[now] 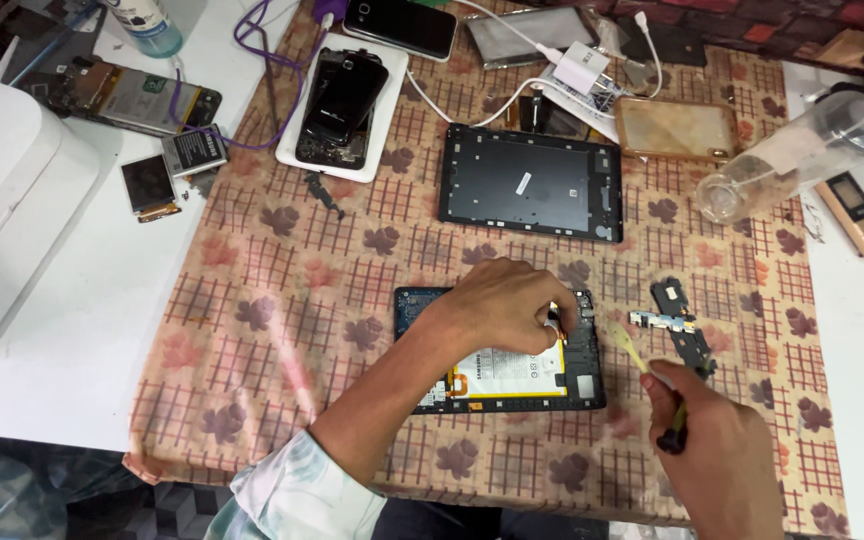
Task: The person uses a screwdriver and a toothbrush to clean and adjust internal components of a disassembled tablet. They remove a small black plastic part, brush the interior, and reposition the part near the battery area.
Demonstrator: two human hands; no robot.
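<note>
On the patterned cloth [282, 330] over the surface, at 6 o'clock, I see the opened tablet [500, 375] lying flat. At 12 o'clock from it lies a black back cover [530, 182]. My left hand [507, 305] pinches a part inside the tablet; my right hand [717, 455], at 3 o'clock, grips a yellow-tipped tool [642, 365].

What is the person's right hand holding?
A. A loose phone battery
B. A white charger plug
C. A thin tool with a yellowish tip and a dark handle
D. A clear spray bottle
C. The right hand grips a thin tool by its dark handle, its yellowish tip pointing toward the opened tablet, on which the left hand rests; the clear spray bottle lies untouched on the table.
</note>
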